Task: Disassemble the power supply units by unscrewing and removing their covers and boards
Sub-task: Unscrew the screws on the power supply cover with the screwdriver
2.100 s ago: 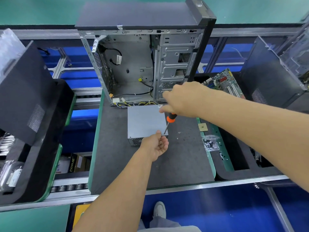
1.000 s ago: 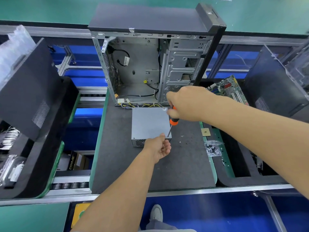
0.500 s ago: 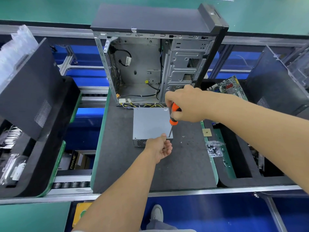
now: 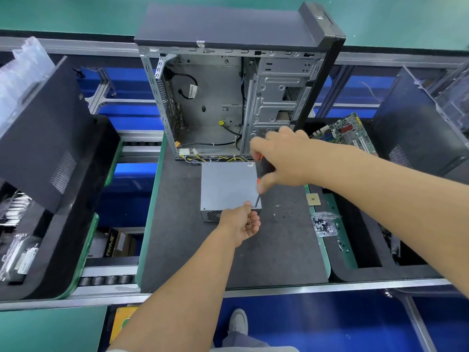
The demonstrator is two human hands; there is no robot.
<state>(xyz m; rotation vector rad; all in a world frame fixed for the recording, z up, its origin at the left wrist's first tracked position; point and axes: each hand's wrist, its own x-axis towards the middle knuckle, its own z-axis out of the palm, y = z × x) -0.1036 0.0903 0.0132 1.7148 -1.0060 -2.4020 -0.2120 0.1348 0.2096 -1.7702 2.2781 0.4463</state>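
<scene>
Grey surface (image 4: 177,250) carries the power supply unit (image 4: 228,186) at centre; open computer case (image 4: 215,97) at 12 o'clock holds loose cables. Right hand (image 4: 281,158) grips the screwdriver (image 4: 264,174), tip on its near right corner; left hand (image 4: 241,222) loosely cupped beside it, steadying. Bagged screws (image 4: 324,223) at 3 o'clock.

- One grey power supply unit (image 4: 227,185) on the dark mat.
- One screwdriver (image 4: 264,174), orange and black in the handle.
- Two hands — the left hand (image 4: 242,223) and the right hand (image 4: 281,158).
- One open computer case (image 4: 236,97) standing upright behind the unit.
- One green circuit board (image 4: 347,132) at the right.
- One small clear bag (image 4: 324,223) of dark parts — their number cannot be told.
- One small square chip (image 4: 312,199) just beyond the bag.
- Two dark side panels: one left panel (image 4: 43,133), one right panel (image 4: 416,130).
- One shoe (image 4: 238,322) at the bottom edge.
</scene>
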